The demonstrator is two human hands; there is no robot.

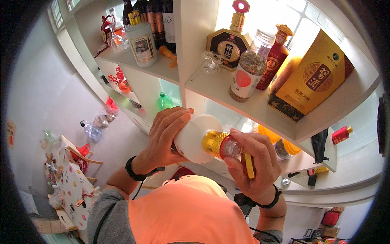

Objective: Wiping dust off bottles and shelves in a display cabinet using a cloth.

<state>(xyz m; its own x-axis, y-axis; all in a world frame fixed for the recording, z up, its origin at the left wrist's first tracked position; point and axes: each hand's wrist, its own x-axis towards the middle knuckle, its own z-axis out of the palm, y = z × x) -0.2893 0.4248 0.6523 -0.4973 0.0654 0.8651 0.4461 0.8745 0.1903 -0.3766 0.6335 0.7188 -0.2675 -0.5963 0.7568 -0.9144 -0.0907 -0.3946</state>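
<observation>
A round white bottle [199,138] with a gold textured neck and a red ring lies across the space between my hands, its neck pointing right. My left hand [167,134] is wrapped around the bottle's body. At the neck, my right hand [256,158] has its thumb and index finger on the clear stopper or spout [231,148]. A gold cap-like piece [248,164] is also held in the palm side of my right hand; its inner side is partly hidden by the fingers.
Above my hands, a white shelf [207,88] holds a jar of dried material [243,76], an octagonal bottle [228,48], a red bottle [274,61] and a yellow box [313,76]. A frosted bottle [141,44] stands left of the divider. Orange-lidded jars [291,148] sit lower right.
</observation>
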